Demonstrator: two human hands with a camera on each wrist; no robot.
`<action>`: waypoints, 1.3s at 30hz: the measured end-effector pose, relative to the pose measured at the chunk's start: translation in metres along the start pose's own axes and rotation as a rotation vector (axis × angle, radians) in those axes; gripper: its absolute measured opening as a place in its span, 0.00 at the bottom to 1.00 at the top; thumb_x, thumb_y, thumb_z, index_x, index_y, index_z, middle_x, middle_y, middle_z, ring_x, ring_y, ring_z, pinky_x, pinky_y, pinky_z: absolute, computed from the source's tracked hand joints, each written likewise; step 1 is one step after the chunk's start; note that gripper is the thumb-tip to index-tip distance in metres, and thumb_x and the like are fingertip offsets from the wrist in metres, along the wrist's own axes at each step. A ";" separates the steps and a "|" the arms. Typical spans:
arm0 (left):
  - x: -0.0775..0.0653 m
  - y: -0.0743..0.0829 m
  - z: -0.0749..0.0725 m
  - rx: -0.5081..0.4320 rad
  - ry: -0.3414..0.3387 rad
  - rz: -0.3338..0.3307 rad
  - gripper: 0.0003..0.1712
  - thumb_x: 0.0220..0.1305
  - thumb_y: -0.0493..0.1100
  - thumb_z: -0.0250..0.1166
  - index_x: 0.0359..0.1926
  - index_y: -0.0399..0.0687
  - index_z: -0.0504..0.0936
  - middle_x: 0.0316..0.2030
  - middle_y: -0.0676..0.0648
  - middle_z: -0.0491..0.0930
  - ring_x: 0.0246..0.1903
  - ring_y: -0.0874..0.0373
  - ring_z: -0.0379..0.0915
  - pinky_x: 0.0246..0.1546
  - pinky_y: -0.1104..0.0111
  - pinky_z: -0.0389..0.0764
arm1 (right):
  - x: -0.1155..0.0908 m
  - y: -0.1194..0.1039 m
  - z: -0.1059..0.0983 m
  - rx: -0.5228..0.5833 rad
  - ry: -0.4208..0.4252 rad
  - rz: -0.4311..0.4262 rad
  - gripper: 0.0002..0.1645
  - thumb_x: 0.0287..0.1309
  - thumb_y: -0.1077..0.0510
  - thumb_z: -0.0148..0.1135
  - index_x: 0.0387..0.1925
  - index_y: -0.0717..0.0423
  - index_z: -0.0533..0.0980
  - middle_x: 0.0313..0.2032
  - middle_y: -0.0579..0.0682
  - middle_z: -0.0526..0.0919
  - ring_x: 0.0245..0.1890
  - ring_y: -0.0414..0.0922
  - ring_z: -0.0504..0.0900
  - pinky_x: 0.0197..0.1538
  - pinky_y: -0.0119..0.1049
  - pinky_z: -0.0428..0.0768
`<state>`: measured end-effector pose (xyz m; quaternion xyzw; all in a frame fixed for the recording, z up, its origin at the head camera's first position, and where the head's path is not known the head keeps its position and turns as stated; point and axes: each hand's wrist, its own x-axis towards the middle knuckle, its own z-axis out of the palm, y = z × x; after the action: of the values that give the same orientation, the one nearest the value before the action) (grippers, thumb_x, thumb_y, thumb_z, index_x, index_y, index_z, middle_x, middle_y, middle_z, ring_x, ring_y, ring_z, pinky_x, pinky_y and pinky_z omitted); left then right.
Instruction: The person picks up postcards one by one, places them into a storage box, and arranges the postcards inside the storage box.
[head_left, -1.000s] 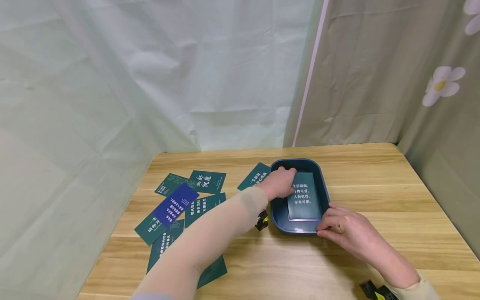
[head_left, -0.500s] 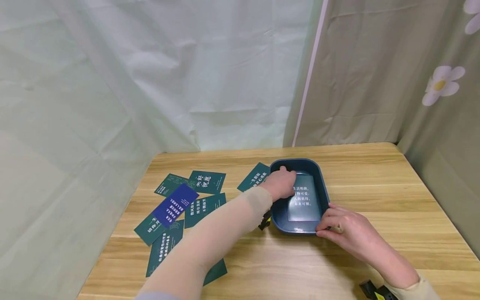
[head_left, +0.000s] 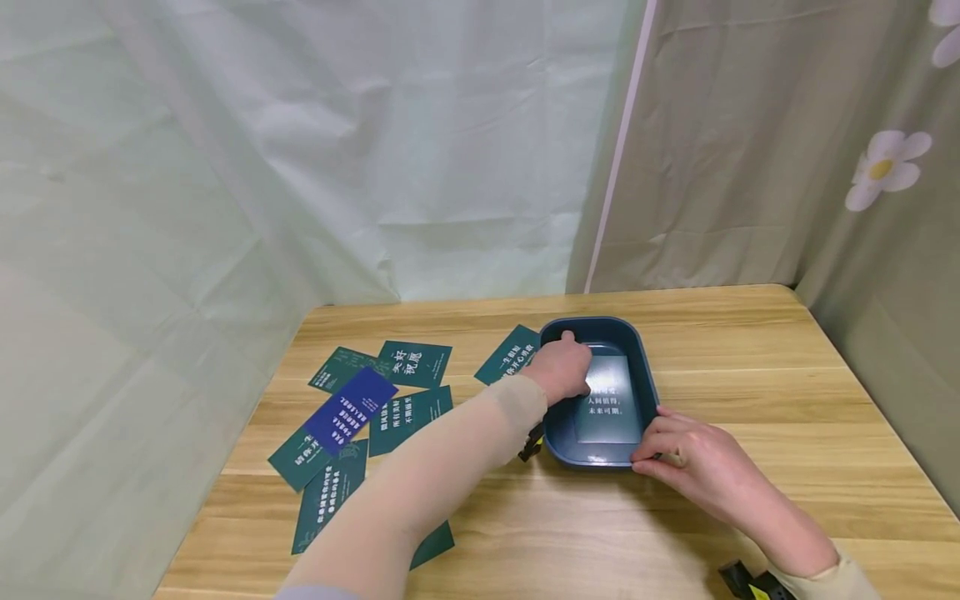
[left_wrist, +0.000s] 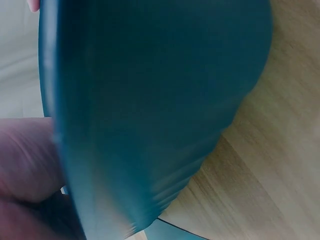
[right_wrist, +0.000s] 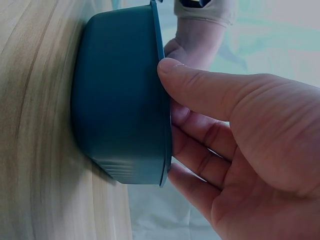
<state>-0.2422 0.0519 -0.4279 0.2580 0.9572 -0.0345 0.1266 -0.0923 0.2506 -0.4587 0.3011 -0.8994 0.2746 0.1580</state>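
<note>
A dark blue plastic box (head_left: 647,383) with rounded corners stands on the table, and a green printed card (head_left: 609,421) lies in it. My left hand (head_left: 561,371) reaches over the box's left rim, with its fingers down inside by the card's far left side. Those fingertips are mostly hidden, so I cannot tell whether they pinch anything. At the near right corner my right hand (head_left: 697,467) pinches the rim; in the right wrist view its thumb (right_wrist: 195,87) lies outside and the other fingers go over the edge. The left wrist view is filled mostly by the box's outer wall (left_wrist: 150,100).
Several green cards (head_left: 412,364) and a blue-violet card (head_left: 351,410) lie overlapping on the wooden table (head_left: 765,375) at the left, partly behind my left sleeve (head_left: 435,475). Another green card (head_left: 510,354) sits against the box's left side. Pale curtains (head_left: 480,150) hang behind.
The card in the box has slid slightly toward the near end, and glare now covers its upper lines. My left hand has shifted slightly right; my right hand stays at the rim.
</note>
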 end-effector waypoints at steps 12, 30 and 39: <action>0.005 0.002 -0.001 0.021 -0.015 0.007 0.26 0.74 0.56 0.75 0.64 0.47 0.90 0.67 0.40 0.79 0.52 0.54 0.80 0.59 0.62 0.86 | 0.000 0.001 0.001 0.009 0.006 0.001 0.20 0.46 0.61 0.91 0.31 0.32 0.89 0.36 0.22 0.81 0.47 0.44 0.90 0.71 0.36 0.76; 0.004 0.004 0.004 0.001 -0.007 0.007 0.34 0.72 0.59 0.77 0.71 0.48 0.84 0.69 0.40 0.77 0.52 0.54 0.82 0.58 0.63 0.86 | 0.000 0.000 0.001 0.002 -0.002 0.013 0.21 0.45 0.60 0.92 0.31 0.31 0.89 0.36 0.21 0.81 0.48 0.45 0.90 0.69 0.40 0.78; 0.004 0.003 0.004 -0.009 -0.017 0.000 0.36 0.72 0.59 0.77 0.72 0.48 0.82 0.69 0.39 0.77 0.51 0.53 0.82 0.59 0.63 0.86 | -0.001 0.001 0.001 0.010 0.005 0.005 0.21 0.46 0.60 0.91 0.31 0.31 0.88 0.36 0.21 0.81 0.49 0.46 0.90 0.70 0.38 0.77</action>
<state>-0.2433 0.0566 -0.4324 0.2570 0.9562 -0.0322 0.1361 -0.0925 0.2511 -0.4601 0.2991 -0.8983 0.2803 0.1581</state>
